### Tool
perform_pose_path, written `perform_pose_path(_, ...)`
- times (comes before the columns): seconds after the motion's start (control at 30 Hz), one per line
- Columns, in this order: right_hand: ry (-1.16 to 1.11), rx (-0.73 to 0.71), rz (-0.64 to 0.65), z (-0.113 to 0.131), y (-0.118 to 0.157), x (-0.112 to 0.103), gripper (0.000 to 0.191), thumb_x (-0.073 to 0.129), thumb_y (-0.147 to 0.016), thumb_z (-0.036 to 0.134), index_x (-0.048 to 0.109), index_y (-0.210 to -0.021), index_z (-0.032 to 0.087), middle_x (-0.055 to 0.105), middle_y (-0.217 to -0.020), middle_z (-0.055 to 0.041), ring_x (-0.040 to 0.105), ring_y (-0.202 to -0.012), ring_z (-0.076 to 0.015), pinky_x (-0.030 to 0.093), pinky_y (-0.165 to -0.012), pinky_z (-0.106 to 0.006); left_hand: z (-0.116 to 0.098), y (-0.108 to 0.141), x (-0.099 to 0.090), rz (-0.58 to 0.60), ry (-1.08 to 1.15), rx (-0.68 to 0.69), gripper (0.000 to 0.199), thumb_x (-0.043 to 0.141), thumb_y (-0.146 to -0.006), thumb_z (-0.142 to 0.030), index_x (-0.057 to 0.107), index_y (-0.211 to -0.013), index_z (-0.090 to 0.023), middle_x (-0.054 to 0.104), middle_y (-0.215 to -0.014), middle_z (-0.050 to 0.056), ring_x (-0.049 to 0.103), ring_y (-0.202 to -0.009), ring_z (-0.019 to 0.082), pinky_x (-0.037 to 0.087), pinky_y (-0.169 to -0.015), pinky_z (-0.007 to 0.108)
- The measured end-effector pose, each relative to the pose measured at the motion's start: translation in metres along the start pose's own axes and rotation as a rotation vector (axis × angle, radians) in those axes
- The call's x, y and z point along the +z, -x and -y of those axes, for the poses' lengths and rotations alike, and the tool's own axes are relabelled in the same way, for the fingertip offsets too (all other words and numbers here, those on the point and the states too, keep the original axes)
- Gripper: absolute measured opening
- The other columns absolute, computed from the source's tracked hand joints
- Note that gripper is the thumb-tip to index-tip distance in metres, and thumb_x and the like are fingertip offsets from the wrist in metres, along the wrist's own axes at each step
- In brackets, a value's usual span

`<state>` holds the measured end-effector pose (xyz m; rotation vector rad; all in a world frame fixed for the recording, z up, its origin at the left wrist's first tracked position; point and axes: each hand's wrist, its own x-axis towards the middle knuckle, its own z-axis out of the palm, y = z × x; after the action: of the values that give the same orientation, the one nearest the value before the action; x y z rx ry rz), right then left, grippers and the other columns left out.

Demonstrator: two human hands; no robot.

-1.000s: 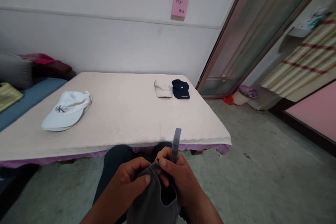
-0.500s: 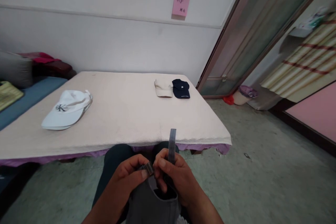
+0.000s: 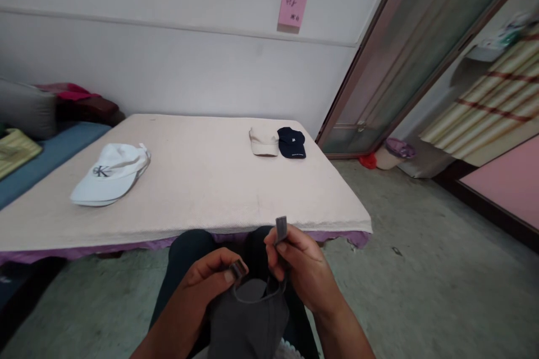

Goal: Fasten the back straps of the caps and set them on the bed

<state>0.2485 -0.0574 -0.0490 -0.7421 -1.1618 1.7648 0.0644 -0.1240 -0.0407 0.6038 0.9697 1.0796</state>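
Observation:
A dark grey cap (image 3: 248, 325) hangs over my lap at the bottom centre, its rear opening facing up. My left hand (image 3: 206, 283) pinches the metal buckle (image 3: 238, 269) at one side of that opening. On the other side, my right hand (image 3: 301, 263) grips the grey strap (image 3: 281, 228) between thumb and fingers, with its free end sticking up. Strap and buckle are apart.
A bed with a pale cover (image 3: 202, 179) spans the front. White caps (image 3: 112, 174) lie at its left, a beige cap (image 3: 264, 143) and a navy cap (image 3: 292, 143) at its back right. A bin (image 3: 389, 156) stands on the floor beyond.
My right hand has moved right, away from the buckle, and now holds the strap nearer its tip, so less of it sticks up. My left hand has barely moved.

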Motion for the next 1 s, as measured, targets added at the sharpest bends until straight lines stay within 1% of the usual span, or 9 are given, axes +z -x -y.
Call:
perform_pose_path(0.1,-0.019,0.062,0.048,-0.002,0.002,0.005,0.02,0.057,-0.089,0.034,0.064,-0.087,0.015,0.049,-0.054,0.0048,0.035,-0.042,-0.0047,0.024,-0.039,-0.016,-0.001,0.002,-0.001,-0.004,-0.068,0.001,0.009,0.065,-0.083,-0.026,0.071,-0.084,-0.02,0.065,-0.079,0.0,0.054,-0.071,0.011,0.04,-0.066,0.02)
perform_pose_path(0.17,-0.011,0.085,0.079,-0.003,0.002,0.008,0.027,0.058,-0.088,0.041,0.064,-0.085,0.014,0.046,-0.052,0.0056,0.031,-0.04,-0.0041,0.021,-0.037,-0.016,-0.001,0.004,-0.001,0.011,-0.098,-0.009,0.01,0.064,-0.085,-0.028,0.071,-0.085,-0.02,0.066,-0.078,0.0,0.054,-0.07,0.011,0.039,-0.064,0.02)
perform_pose_path(0.23,0.009,0.094,0.091,-0.004,0.003,0.011,0.03,0.06,-0.087,0.042,0.065,-0.082,0.013,0.049,-0.053,0.0046,0.034,-0.039,-0.004,0.023,-0.038,-0.017,-0.002,0.005,-0.001,0.04,-0.092,-0.018,0.012,0.062,-0.086,-0.029,0.07,-0.085,-0.02,0.066,-0.078,0.001,0.054,-0.07,0.012,0.04,-0.065,0.02)
perform_pose_path(0.37,-0.006,0.101,0.081,-0.008,0.003,0.013,0.027,0.064,-0.083,0.039,0.067,-0.078,0.012,0.057,-0.061,0.0005,0.047,-0.045,-0.0068,0.033,-0.044,-0.02,-0.005,0.006,0.002,0.082,-0.055,-0.008,0.014,0.059,-0.087,-0.027,0.07,-0.084,-0.019,0.066,-0.079,0.002,0.057,-0.075,0.015,0.041,-0.069,0.022)
perform_pose_path(0.57,-0.028,0.133,0.088,-0.011,0.003,0.014,0.02,0.065,-0.083,0.033,0.066,-0.082,0.013,0.054,-0.055,0.0026,0.037,-0.041,-0.0042,0.025,-0.039,-0.017,-0.01,0.006,0.004,0.126,-0.062,0.026,0.016,0.056,-0.083,-0.026,0.068,-0.08,-0.016,0.062,-0.075,0.003,0.053,-0.072,0.016,0.039,-0.064,0.023)
perform_pose_path(0.7,-0.057,0.156,0.07,-0.011,0.003,0.015,0.024,0.066,-0.083,0.037,0.064,-0.078,0.013,0.052,-0.054,0.0032,0.034,-0.04,-0.0035,0.021,-0.037,-0.016,-0.009,0.006,0.002,0.158,-0.082,0.05,0.021,0.053,-0.084,-0.031,0.067,-0.08,-0.016,0.061,-0.075,0.003,0.052,-0.07,0.016,0.039,-0.063,0.023)
perform_pose_path(0.8,-0.048,0.153,0.061,-0.011,0.003,0.015,0.028,0.066,-0.082,0.04,0.063,-0.076,0.013,0.053,-0.056,0.0026,0.035,-0.04,-0.0036,0.021,-0.038,-0.017,-0.006,0.005,0.002,0.12,-0.107,0.066,0.025,0.051,-0.088,-0.036,0.064,-0.079,-0.017,0.059,-0.074,0.003,0.049,-0.071,0.016,0.039,-0.064,0.024)
perform_pose_path(0.9,-0.033,0.141,0.067,-0.01,0.003,0.016,0.029,0.066,-0.082,0.041,0.063,-0.076,0.013,0.054,-0.058,0.0018,0.037,-0.041,-0.004,0.022,-0.038,-0.017,-0.003,0.005,0.002,0.056,-0.125,0.038,0.02,0.055,-0.088,-0.033,0.058,-0.075,-0.018,0.055,-0.071,0.0,0.046,-0.066,0.014,0.037,-0.062,0.024)
perform_pose_path(1.0,-0.021,0.141,0.074,-0.011,0.003,0.016,0.029,0.065,-0.083,0.041,0.063,-0.077,0.013,0.055,-0.058,0.0017,0.038,-0.041,-0.0042,0.023,-0.039,-0.018,-0.003,0.005,0.002,0.054,-0.11,0.028,0.019,0.059,-0.087,-0.031,0.056,-0.073,-0.018,0.055,-0.071,-0.001,0.044,-0.064,0.012,0.036,-0.06,0.023)
